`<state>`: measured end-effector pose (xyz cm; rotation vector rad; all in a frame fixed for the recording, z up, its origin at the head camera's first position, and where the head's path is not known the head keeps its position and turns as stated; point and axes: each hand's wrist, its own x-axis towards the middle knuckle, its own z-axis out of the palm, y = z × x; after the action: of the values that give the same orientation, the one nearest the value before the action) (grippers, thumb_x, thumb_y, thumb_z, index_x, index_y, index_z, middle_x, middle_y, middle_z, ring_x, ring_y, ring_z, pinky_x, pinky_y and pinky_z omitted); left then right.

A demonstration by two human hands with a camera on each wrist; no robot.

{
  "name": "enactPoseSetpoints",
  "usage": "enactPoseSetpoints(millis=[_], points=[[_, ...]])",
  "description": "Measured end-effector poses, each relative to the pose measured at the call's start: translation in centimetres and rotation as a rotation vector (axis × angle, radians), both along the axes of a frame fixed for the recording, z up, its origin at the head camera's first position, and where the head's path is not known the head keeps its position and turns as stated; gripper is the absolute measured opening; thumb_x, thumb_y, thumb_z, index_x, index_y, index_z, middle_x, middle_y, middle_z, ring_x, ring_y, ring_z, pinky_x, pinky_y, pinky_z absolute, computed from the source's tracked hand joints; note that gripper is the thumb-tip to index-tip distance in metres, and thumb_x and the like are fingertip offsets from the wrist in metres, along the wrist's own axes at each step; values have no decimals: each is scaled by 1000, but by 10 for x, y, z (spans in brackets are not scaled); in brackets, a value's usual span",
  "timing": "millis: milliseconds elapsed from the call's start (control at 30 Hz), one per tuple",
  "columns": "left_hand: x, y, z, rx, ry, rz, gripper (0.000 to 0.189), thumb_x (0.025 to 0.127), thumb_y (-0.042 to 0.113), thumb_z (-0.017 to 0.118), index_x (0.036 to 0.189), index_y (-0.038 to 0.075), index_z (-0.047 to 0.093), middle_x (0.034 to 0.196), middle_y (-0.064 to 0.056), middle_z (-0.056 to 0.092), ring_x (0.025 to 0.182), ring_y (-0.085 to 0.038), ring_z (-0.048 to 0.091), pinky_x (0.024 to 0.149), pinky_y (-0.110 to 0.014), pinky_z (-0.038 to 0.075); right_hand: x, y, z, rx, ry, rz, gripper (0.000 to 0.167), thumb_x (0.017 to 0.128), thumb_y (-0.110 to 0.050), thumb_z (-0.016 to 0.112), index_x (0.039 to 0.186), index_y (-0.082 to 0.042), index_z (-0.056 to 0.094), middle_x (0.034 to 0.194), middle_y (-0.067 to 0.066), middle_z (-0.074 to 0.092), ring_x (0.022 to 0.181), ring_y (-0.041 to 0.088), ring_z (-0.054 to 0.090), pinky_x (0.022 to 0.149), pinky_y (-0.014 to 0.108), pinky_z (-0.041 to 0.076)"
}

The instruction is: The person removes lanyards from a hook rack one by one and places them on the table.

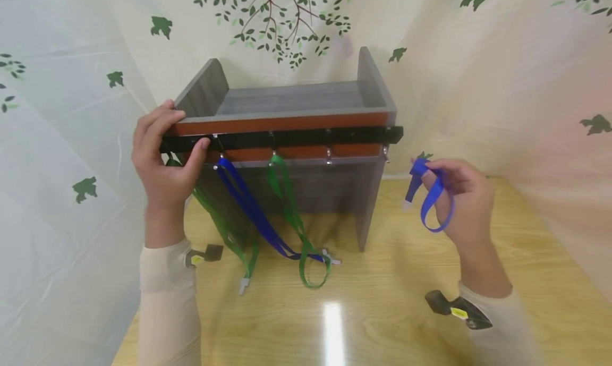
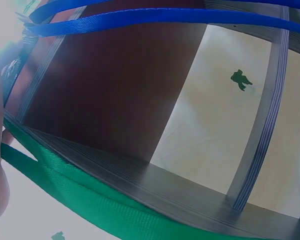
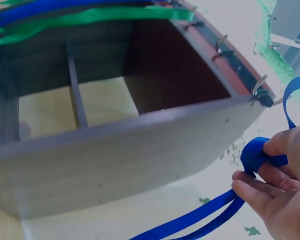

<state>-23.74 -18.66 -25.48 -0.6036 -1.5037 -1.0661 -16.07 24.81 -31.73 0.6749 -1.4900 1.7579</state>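
Note:
My left hand [image 1: 167, 161] grips the left end of a grey wooden shelf [image 1: 375, 84], fingers over the top edge and thumb on the black hook rail [image 1: 301, 138] along its front. Beside that hand a green lanyard [image 1: 215, 217] hangs from the leftmost part of the rail. A blue lanyard [image 1: 253, 221] and another green lanyard [image 1: 289, 206] hang from the hooks to its right, their lower ends lying on the table. To the right of the shelf, my right hand [image 1: 466, 206] pinches a second blue lanyard [image 3: 252, 154] between thumb and fingers; its strap loops round and trails down.
Two metal hooks [image 1: 329, 154] show on the right part of the rail. The shelf stands on a wood-grain table [image 1: 382, 313], close to a pale curtain [image 1: 454, 90] printed with leaves. Inside the shelf, a divider [image 3: 74, 82] is visible in the right wrist view.

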Motion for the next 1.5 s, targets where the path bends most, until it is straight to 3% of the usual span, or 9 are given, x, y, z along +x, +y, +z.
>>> enactPoseSetpoints(millis=[167,433,567,800,867,1100,1500], points=[[1,0,0,2,-1,-11,70,80,57,86,109,-5,75,116,-27,72,127,-36,67,118,-50,48,-4,9,-2,30,0,-50,16,84,23,69,97,30,64,102,10,83,93,17,82,81,21,64],[2,0,1,14,-1,-21,69,80,57,86,109,-6,75,116,-27,72,127,-36,67,118,-50,49,-17,23,-5,289,-20,-354,16,79,19,77,94,16,77,100,-17,79,94,1,78,89,14,60],[2,0,1,16,-3,-28,69,79,56,86,108,-5,75,116,-27,72,127,-36,67,117,-50,49,-24,32,-9,365,-49,-459,15,79,18,79,93,10,81,97,-15,79,93,-6,73,89,10,56],[1,0,1,15,-4,-35,68,80,55,87,108,-6,75,116,-24,73,128,-36,67,118,-50,48,-50,46,-33,530,-155,-606,11,85,7,82,96,7,81,97,30,78,93,-27,57,88,-1,45],[1,0,1,15,-4,-34,68,80,55,87,109,-5,75,116,-24,73,128,-36,67,118,-50,48,-58,50,-40,560,-195,-631,10,86,4,82,97,6,81,98,29,78,91,-29,54,88,-3,43],[1,1,0,16,-8,-24,68,79,56,86,108,-5,76,116,-27,72,128,-35,67,118,-49,49,-83,63,-57,587,-350,-590,12,91,0,78,102,5,80,106,28,78,89,-27,52,89,-4,43],[-1,3,1,7,-15,-10,69,80,56,86,109,-5,76,116,-26,72,128,-35,67,118,-49,49,-115,82,-74,552,-362,-540,11,90,3,77,101,8,79,105,31,77,83,-26,57,85,-3,45]])
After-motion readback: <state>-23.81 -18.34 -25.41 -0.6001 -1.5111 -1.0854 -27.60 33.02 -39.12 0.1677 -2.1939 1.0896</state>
